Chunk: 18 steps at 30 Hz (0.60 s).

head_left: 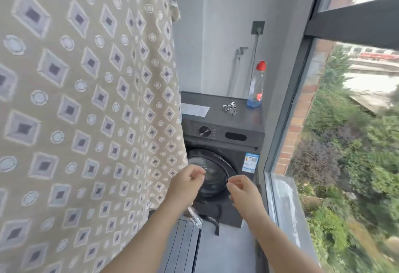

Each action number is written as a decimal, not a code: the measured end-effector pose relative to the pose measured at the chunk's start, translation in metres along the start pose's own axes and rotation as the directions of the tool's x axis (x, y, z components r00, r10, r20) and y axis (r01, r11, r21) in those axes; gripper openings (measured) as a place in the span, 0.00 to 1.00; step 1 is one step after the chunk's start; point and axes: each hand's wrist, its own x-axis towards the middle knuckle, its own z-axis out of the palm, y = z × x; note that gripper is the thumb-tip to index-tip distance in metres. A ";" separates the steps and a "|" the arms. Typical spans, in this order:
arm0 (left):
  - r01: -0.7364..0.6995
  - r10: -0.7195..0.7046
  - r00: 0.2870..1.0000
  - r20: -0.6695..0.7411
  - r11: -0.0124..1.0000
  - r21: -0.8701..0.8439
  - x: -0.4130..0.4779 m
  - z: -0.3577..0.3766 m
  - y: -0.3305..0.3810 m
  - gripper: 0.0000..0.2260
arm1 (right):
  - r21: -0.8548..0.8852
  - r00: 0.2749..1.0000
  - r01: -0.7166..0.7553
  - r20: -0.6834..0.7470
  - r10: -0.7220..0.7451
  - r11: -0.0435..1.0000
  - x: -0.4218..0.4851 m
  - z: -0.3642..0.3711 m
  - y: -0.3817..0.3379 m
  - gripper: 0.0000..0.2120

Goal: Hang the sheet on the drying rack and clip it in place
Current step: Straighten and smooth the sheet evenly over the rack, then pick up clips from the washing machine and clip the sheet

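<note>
The beige sheet (86,110), patterned with grey diamonds and pale rings, hangs down over the left half of the view. Its top and the drying rack lie above the frame. My left hand (185,184) hovers just right of the sheet's edge with loosely curled fingers, and I see nothing in it. My right hand (244,190) is a short way to its right, also loosely curled and holding nothing. A small heap of metal clips (230,107) lies on top of the washing machine (224,134), beyond both hands.
A spray bottle with a red cap (257,87) stands at the machine's back right corner, and a paper sheet (194,109) lies on its left. The window ledge (285,203) runs along the right. A shiny silver piece (195,218) shows below my left wrist.
</note>
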 end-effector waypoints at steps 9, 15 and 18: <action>0.049 -0.049 0.996 -0.071 0.999 0.001 0.173 0.051 0.002 0.09 | -0.013 0.999 -0.004 0.051 0.005 1.000 0.190 -0.016 0.002 0.05; 0.118 -0.116 0.991 -0.067 0.993 0.018 0.279 0.096 0.011 0.11 | -0.054 0.997 -0.063 0.048 0.066 0.997 0.314 -0.043 0.004 0.06; 0.144 -0.143 0.989 -0.047 0.989 0.021 0.321 0.113 0.008 0.11 | -0.062 0.995 -0.087 0.045 0.090 0.994 0.363 -0.048 0.004 0.07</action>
